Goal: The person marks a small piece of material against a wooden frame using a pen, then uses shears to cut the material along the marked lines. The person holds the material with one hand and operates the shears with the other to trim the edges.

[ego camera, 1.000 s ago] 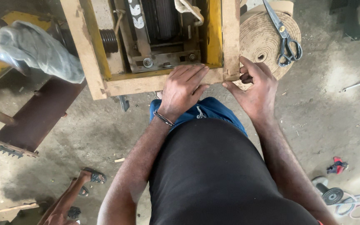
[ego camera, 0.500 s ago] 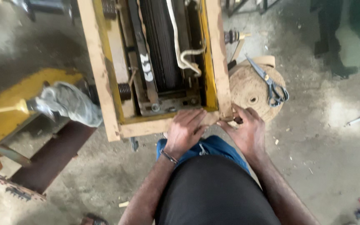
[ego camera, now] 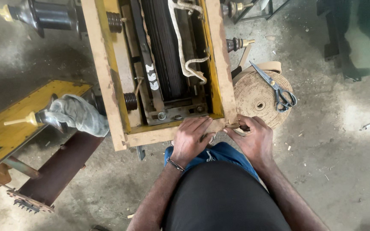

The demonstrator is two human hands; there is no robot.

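While I lean over the open yellow-painted wooden frame (ego camera: 108, 77) holding dark laminated metal, my left hand (ego camera: 191, 137) lies flat on its near rail, fingers spread and pressing down. My right hand (ego camera: 251, 134), at three o'clock from it, pinches a small brownish piece, hard to make out, at the frame's near corner. Steel scissors (ego camera: 275, 87) rest on a tan tape roll (ego camera: 258, 100) at one o'clock. If my pinch loosens, I judge the piece could drop.

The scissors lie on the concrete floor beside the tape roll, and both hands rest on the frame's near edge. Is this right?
Not quite. The head view shows the scissors lying on top of the tape roll, not on the floor. Left hand and right hand are at the wooden frame's near edge.
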